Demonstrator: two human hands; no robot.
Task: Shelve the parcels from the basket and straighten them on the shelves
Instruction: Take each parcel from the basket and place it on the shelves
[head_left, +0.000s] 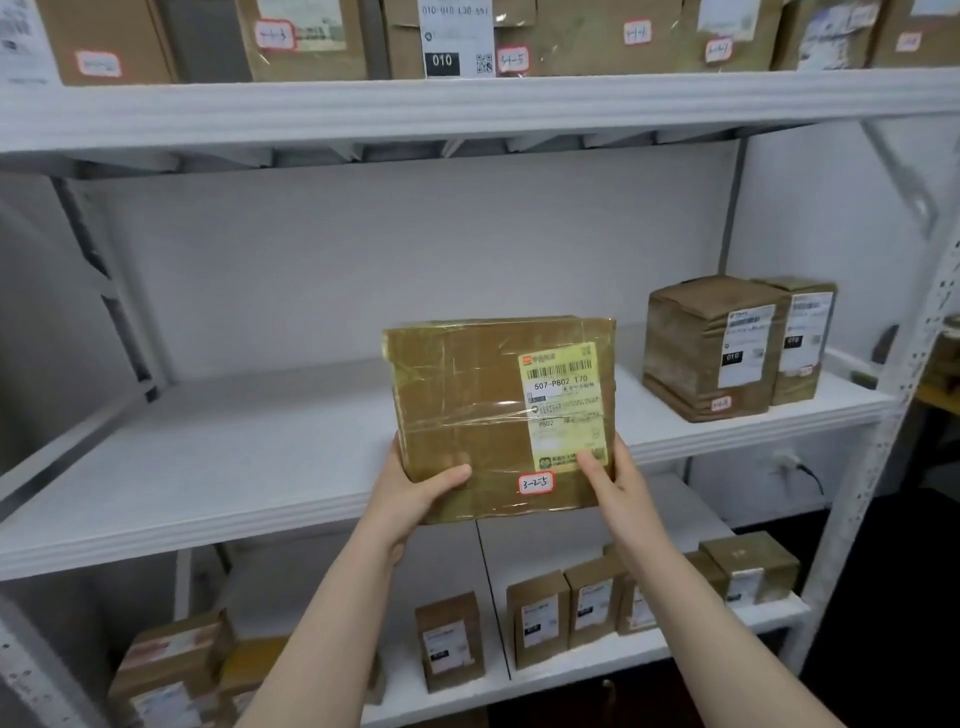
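Note:
A flat brown cardboard parcel (467, 405) with a yellow-green shipping label and a small red-edged tag reading 3-2-5 is held upright in front of the middle shelf (218, 467). My left hand (415, 493) grips its lower left corner, thumb across the front. My right hand (615, 483) grips the lower right edge, thumb on the label. The parcel's bottom edge hangs just past the shelf's front lip. The basket is not in view.
Two upright parcels (711, 348) stand at the right end of the middle shelf. The top shelf (467, 104) carries a row of boxes. The lower shelf (571, 670) holds several small parcels. A white upright post (893, 415) stands at the right.

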